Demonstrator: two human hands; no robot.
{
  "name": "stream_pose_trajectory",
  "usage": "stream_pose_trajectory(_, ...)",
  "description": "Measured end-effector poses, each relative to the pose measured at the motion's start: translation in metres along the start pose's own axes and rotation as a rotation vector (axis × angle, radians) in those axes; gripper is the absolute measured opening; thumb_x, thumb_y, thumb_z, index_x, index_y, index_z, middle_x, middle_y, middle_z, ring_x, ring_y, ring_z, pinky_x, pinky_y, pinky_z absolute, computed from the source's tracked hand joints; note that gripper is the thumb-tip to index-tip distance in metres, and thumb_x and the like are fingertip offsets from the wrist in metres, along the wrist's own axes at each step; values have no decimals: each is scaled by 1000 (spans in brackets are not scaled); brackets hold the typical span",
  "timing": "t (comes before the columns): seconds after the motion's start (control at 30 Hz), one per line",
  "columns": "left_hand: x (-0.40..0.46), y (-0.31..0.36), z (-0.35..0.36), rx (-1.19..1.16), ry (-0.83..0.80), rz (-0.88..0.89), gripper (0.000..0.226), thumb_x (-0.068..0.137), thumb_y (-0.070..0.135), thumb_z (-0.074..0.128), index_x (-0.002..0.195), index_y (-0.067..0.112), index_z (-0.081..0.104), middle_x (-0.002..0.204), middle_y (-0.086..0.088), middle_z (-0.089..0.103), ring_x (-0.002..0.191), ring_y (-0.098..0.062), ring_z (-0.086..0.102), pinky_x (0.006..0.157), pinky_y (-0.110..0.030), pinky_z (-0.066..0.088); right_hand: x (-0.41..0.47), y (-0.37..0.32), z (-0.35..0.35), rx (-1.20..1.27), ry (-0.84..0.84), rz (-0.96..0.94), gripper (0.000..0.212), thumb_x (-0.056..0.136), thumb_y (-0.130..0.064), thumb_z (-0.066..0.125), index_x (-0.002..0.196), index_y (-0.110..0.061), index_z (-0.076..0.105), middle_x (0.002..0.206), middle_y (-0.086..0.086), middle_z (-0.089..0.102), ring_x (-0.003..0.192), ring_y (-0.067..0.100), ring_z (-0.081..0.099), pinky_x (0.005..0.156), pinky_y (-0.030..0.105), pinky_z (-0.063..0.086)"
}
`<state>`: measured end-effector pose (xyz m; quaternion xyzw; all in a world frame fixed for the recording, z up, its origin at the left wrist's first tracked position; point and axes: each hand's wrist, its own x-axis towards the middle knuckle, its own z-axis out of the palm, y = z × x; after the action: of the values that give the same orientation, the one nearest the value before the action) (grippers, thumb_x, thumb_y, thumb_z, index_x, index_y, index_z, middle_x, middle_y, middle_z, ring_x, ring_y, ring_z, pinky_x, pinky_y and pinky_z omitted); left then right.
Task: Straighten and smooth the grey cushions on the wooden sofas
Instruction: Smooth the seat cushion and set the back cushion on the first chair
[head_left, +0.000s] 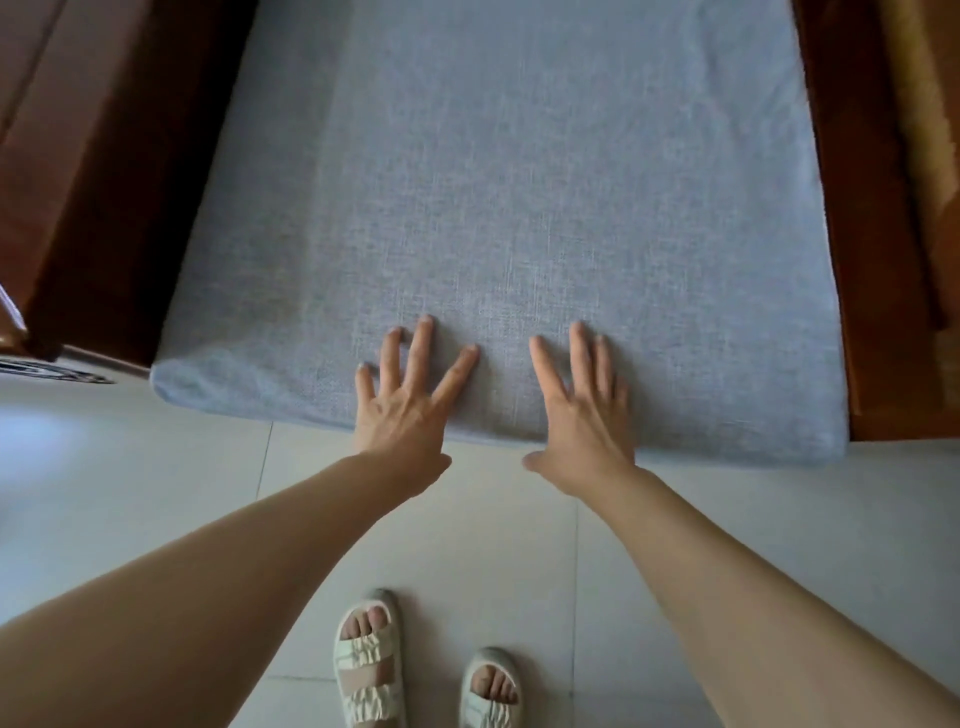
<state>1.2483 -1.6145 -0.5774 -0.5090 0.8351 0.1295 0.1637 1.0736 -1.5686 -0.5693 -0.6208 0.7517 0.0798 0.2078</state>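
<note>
A grey woven seat cushion (519, 182) fills the seat of a dark wooden sofa and reaches from the top of the view down to its front edge. My left hand (410, 400) lies flat on the cushion near that front edge, fingers spread and straight. My right hand (584, 410) lies flat beside it, a little to the right, fingers straight, thumb hanging off the front edge. The two hands are a short gap apart. The fabric around them looks smooth, with a faint lengthwise crease on the left side.
Wooden armrests of the sofa flank the cushion on the left (104, 182) and right (883, 234). Pale floor tiles (493, 545) lie in front of the sofa, where my feet in white sandals (371, 665) stand. A dark object (47, 366) sits at the left edge.
</note>
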Motion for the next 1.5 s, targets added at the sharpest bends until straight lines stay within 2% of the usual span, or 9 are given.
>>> stream_pose_trajectory(0.07,4,0,17,15,103,15,121,69,40,79,148,37,-13,156,-15,-19,141,-41,-5,110,-56,16,9,-1,16,-64,101,-12,127,63,-41,85,153,-30,-5,158,13,-18,145,36,-14,116,53,5)
stream_pose_trajectory(0.17,13,-7,38,3,384,98,109,56,15,87,146,24,26,147,-23,27,129,-44,29,101,-59,33,18,1,44,-82,306,-14,128,47,-39,93,152,-25,21,158,20,13,144,43,12,112,59,17)
stream_pose_trajectory(0.37,13,-6,48,-79,660,224,50,74,5,62,123,1,57,112,-13,58,100,-29,47,80,-39,46,17,6,73,-93,612,-165,79,60,-3,86,131,-8,52,131,24,50,120,38,47,92,45,51)
stream_pose_trajectory(0.47,12,-7,45,-125,653,256,31,74,3,59,105,3,63,91,-8,58,82,-26,49,63,-37,48,18,13,72,-130,672,-260,57,67,0,77,122,-3,60,117,20,60,107,32,48,87,39,50)
stream_pose_trajectory(0.6,11,-4,41,-103,650,259,13,73,-2,58,78,10,60,74,-3,51,68,-24,50,50,-28,33,18,14,70,-110,740,-341,31,84,3,44,106,2,66,88,13,61,81,27,54,76,35,51)
stream_pose_trajectory(0.7,13,-4,40,-60,659,270,17,69,-4,59,70,12,57,68,-1,50,62,-22,49,49,-23,22,20,13,70,-107,815,-392,26,81,7,41,84,-1,65,74,11,55,71,26,51,68,33,45)
stream_pose_trajectory(0.8,17,-5,40,-22,667,290,16,66,-4,59,66,12,58,63,-1,50,56,-23,51,45,-21,19,23,13,69,-83,870,-451,22,74,12,45,65,-7,51,67,10,48,70,24,41,66,32,35)
stream_pose_trajectory(1.17,12,-4,35,-127,609,288,39,40,-19,72,54,11,51,51,-1,42,44,-23,45,44,-18,18,13,5,59,20,768,-438,22,67,-1,33,55,-6,51,59,10,48,54,28,51,42,27,32)
stream_pose_trajectory(1.5,7,-4,30,-179,615,295,37,40,-20,67,51,10,48,48,-2,42,39,-19,30,50,-11,8,2,0,53,-11,763,-386,21,55,7,35,53,-7,50,53,8,44,41,26,46,49,14,5)
